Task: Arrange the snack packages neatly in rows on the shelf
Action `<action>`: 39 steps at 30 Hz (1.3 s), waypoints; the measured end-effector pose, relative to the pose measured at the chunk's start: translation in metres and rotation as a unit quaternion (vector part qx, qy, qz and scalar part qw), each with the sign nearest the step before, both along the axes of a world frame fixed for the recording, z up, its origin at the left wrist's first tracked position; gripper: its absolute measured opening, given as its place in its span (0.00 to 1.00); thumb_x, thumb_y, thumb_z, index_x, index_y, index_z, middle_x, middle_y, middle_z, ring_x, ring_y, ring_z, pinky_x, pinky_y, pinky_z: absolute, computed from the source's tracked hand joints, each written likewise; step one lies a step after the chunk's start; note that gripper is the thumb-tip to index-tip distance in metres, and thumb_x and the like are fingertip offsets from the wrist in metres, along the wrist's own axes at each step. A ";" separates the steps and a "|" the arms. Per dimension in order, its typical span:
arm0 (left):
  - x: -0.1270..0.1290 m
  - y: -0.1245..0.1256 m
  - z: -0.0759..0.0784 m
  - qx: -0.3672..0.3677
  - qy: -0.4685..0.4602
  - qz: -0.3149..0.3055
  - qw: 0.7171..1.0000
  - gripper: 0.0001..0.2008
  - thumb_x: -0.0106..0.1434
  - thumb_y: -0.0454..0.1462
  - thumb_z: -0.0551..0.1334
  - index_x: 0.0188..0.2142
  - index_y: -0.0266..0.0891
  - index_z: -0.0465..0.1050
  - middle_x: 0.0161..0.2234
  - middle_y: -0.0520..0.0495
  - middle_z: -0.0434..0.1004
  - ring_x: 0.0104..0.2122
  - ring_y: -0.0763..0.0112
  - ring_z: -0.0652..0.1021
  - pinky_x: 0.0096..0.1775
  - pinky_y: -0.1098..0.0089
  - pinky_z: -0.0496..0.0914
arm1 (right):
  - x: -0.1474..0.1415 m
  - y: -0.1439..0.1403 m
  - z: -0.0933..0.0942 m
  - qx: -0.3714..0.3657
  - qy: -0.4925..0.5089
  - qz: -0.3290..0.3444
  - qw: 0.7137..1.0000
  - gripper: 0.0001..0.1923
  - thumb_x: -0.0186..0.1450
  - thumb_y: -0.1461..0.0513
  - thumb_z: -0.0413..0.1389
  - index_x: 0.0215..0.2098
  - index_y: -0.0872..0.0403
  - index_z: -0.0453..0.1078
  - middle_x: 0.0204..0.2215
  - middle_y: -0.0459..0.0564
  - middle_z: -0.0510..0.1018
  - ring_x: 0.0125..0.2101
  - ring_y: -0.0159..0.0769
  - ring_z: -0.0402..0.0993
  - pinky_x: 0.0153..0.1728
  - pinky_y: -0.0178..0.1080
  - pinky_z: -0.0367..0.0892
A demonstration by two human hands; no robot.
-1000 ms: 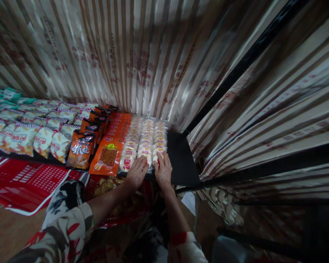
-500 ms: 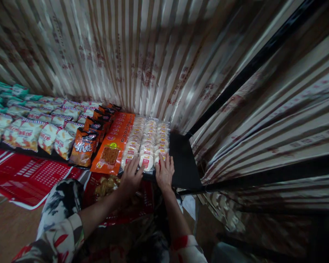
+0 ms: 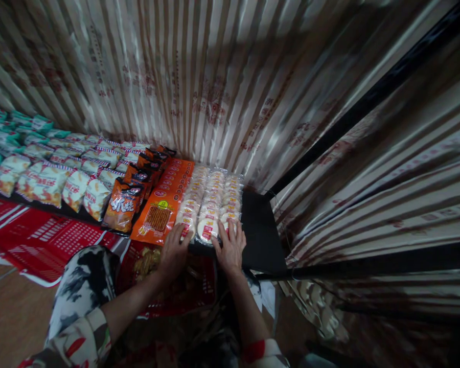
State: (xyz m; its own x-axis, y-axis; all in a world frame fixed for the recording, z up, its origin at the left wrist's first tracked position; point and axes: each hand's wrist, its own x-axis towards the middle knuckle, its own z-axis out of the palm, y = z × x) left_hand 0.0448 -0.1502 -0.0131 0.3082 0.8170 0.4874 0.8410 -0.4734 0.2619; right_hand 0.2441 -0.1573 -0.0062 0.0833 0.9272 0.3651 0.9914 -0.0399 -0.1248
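Both palms lie flat and open, left hand (image 3: pixel 175 249) and right hand (image 3: pixel 232 247) squaring the rice cracker packs (image 3: pixel 210 202); even pressure toward twelve o'clock, against the orange packets (image 3: pixel 164 202) at nine, likely keeps rows straight.

A small shop or stall: a black display shelf (image 3: pixel 262 235) carries neat rows of packaged snacks for sale, with round rice crackers (image 3: pixel 210 199) near its right end, orange packets (image 3: pixel 164 197) beside them, white bags (image 3: pixel 65 179) leftward, and striped curtains (image 3: pixel 199 82) behind
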 end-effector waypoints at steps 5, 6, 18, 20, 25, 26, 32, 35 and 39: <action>-0.004 0.008 -0.004 0.014 -0.010 -0.023 1.000 0.16 0.63 0.29 0.54 0.50 0.36 0.69 0.55 0.32 0.65 0.59 0.52 0.63 0.54 0.53 0.66 | -0.001 0.000 0.001 -0.007 0.002 0.003 1.000 0.25 0.68 0.51 0.47 0.61 0.47 0.59 0.65 0.52 0.54 0.65 0.50 0.38 0.59 0.55 0.44; -0.004 0.009 -0.004 0.011 -0.010 -0.025 1.000 0.16 0.63 0.30 0.53 0.50 0.36 0.70 0.55 0.32 0.65 0.59 0.52 0.63 0.54 0.53 0.66 | -0.001 0.000 0.001 -0.008 0.002 0.003 1.000 0.25 0.68 0.51 0.47 0.61 0.47 0.60 0.65 0.52 0.54 0.65 0.50 0.38 0.59 0.55 0.44; -0.004 0.012 -0.008 0.013 0.002 -0.028 1.000 0.14 0.64 0.31 0.54 0.48 0.34 0.70 0.56 0.34 0.67 0.59 0.54 0.64 0.56 0.54 0.65 | -0.005 0.000 0.002 -0.021 -0.024 -0.009 0.999 0.26 0.68 0.51 0.45 0.62 0.47 0.57 0.66 0.52 0.51 0.66 0.48 0.36 0.60 0.55 0.42; -0.004 0.012 -0.008 0.022 0.000 -0.028 0.999 0.14 0.64 0.31 0.54 0.49 0.34 0.70 0.56 0.35 0.67 0.60 0.54 0.63 0.56 0.54 0.64 | -0.005 0.000 0.002 -0.023 -0.029 -0.010 0.999 0.26 0.68 0.51 0.45 0.63 0.47 0.57 0.66 0.52 0.50 0.66 0.48 0.35 0.60 0.55 0.41; -0.005 0.009 -0.006 0.029 -0.001 -0.025 0.999 0.17 0.64 0.30 0.54 0.52 0.34 0.68 0.58 0.34 0.65 0.61 0.55 0.61 0.57 0.53 0.64 | -0.008 -0.001 0.005 -0.025 -0.042 -0.021 0.999 0.27 0.68 0.51 0.44 0.63 0.48 0.56 0.67 0.55 0.48 0.66 0.48 0.34 0.61 0.55 0.40; -0.005 0.008 -0.006 0.028 0.001 -0.027 0.999 0.17 0.64 0.30 0.54 0.52 0.34 0.68 0.58 0.34 0.65 0.61 0.54 0.61 0.57 0.53 0.63 | -0.008 -0.001 0.007 -0.028 -0.045 -0.022 0.998 0.27 0.68 0.51 0.44 0.63 0.49 0.56 0.67 0.55 0.48 0.66 0.48 0.34 0.61 0.55 0.40; -0.004 0.009 -0.007 0.013 0.011 -0.046 0.999 0.17 0.64 0.30 0.55 0.52 0.33 0.68 0.57 0.34 0.66 0.61 0.54 0.62 0.58 0.53 0.62 | -0.009 -0.001 0.010 -0.050 -0.054 -0.009 0.997 0.26 0.69 0.52 0.43 0.64 0.46 0.54 0.67 0.53 0.49 0.66 0.48 0.34 0.60 0.56 0.40; -0.005 0.009 -0.006 0.010 -0.001 -0.050 0.999 0.19 0.64 0.30 0.54 0.55 0.33 0.66 0.58 0.33 0.64 0.62 0.54 0.59 0.58 0.52 0.61 | -0.007 0.001 0.005 -0.041 -0.046 -0.008 0.998 0.27 0.68 0.51 0.44 0.64 0.47 0.55 0.67 0.54 0.48 0.66 0.49 0.34 0.60 0.57 0.40; -0.012 -0.003 -0.005 0.007 -0.030 -0.094 0.995 0.19 0.65 0.30 0.50 0.55 0.33 0.64 0.59 0.33 0.63 0.63 0.56 0.56 0.58 0.52 0.61 | -0.006 -0.001 0.004 0.002 -0.009 0.005 1.000 0.26 0.68 0.52 0.44 0.63 0.51 0.57 0.66 0.56 0.49 0.66 0.49 0.34 0.60 0.57 0.41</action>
State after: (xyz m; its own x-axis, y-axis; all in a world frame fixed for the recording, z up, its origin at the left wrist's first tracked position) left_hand 0.0332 -0.1528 -0.0178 0.4249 0.7409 0.5201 0.7197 -0.6250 0.3024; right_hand 0.2386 -0.1586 -0.0025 0.0674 0.9263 0.3707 0.9939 -0.0297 -0.1067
